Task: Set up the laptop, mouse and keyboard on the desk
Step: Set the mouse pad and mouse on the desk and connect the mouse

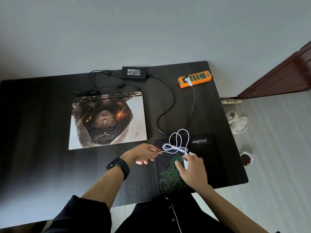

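Note:
A closed laptop with a printed picture on its lid lies flat on the dark desk. To its right lies a black and green mouse pad. My left hand pinches one end of a white braided cable, which loops above the pad. My right hand covers a white mouse on the pad; only a sliver of it shows. No keyboard is in view.
A black power brick sits at the desk's back edge, its cables running to the laptop and to an orange power strip at the back right. White slippers and a small bowl are on the floor to the right.

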